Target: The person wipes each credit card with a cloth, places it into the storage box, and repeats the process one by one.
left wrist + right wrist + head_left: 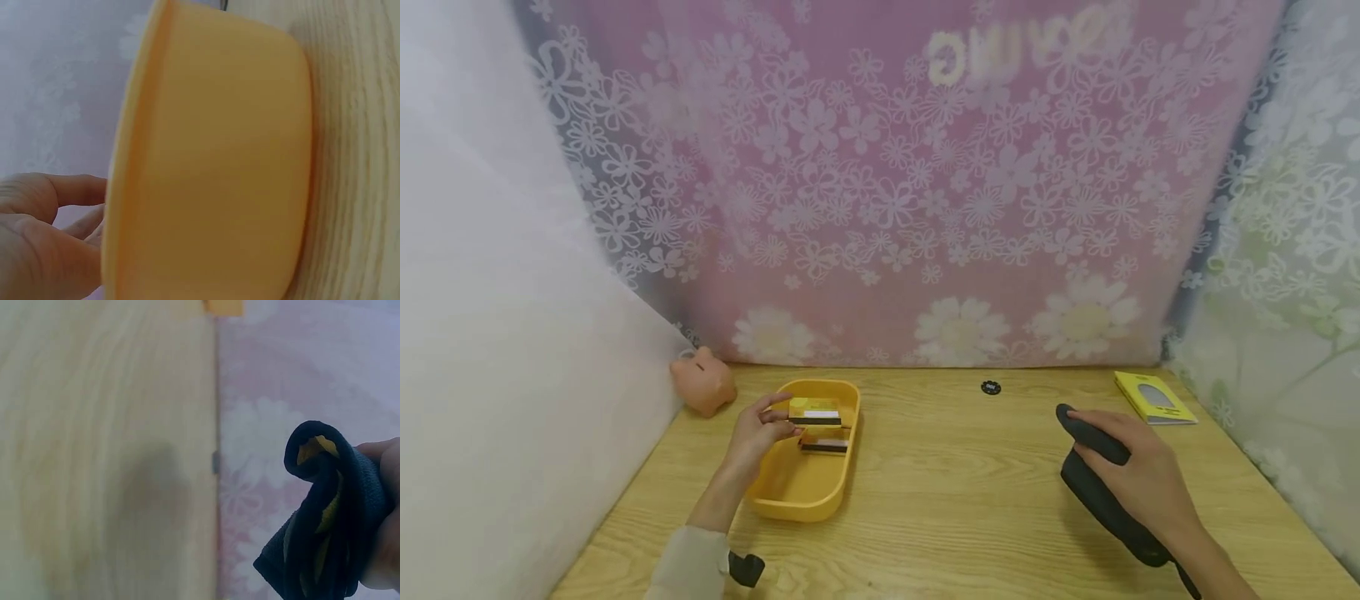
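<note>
My left hand (758,433) is over the left rim of a yellow-orange oblong basket (805,510), pinching the left edge of a yellow card (815,408) with a white strip and a black stripe. Just below that card, a second black-striped card (824,446) shows inside the basket. In the left wrist view the basket's outer wall (219,156) covers the card and part of the left hand (50,231). Off to the right, my right hand (1142,471) grips a folded dark cloth item (1105,504); its yellow inner side (330,509) shows in the right wrist view.
A pink piggy bank (703,382) stands at the back left, behind the basket. Near the back edge of the wooden table (940,500) lies a black round chip (991,387). A yellow booklet-like pack (1153,397) lies at the back right. Flowered curtains (887,183) hang behind.
</note>
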### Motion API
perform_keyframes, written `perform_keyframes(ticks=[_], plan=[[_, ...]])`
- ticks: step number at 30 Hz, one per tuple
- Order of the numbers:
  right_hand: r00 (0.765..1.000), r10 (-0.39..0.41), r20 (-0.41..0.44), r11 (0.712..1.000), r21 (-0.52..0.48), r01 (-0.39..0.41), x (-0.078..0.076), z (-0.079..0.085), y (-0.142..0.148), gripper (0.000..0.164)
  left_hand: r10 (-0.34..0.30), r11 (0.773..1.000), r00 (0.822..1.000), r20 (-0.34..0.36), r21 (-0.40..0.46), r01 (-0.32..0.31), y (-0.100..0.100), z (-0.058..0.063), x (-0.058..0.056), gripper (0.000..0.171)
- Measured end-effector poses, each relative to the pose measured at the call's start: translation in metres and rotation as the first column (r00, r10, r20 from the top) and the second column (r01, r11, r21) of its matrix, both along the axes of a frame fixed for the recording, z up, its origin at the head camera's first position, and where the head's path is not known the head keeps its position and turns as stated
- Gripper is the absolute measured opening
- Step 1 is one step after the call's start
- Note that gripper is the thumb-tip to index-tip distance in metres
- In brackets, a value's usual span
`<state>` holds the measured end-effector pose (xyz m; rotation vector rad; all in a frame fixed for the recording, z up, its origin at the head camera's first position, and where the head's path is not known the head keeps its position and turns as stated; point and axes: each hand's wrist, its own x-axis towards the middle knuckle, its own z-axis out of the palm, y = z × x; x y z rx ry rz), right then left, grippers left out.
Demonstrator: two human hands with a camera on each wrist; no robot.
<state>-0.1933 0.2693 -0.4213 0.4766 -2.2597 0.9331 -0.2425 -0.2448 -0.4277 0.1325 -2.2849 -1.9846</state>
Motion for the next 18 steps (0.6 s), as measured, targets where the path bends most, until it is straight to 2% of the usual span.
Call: perform_keyframes(ticks=[4,8,13,18], plan=[[1.0,0.018,-0.01,0.996,0.083,-0.017,-0.005,-0.007,0.013,0.056,-0.006,0.996,0.999,0.034,-0.085,0.009,-0.001,-0.009,-0.006,0.057],[0.997,0.028,0.069,0.982,0.183,-0.041,-0.01,-0.014,0.027,0.054,-0.021,0.99,0.999,0.044,-0.137,0.027,0.002,-0.016,-0.012,0.057],[0.98,0.042,0.194,0.962,0.256,-0.092,-0.019,-0.021,0.045,0.049,-0.025,0.981,0.997,0.069,-0.192,0.038,0.007,-0.019,-0.015,0.057],[0.977,0.051,0.206,0.942,0.315,-0.116,-0.033,-0.022,0.055,0.049,-0.015,0.965,0.997,0.075,-0.26,0.034,0.008,-0.019,-0.018,0.063]])
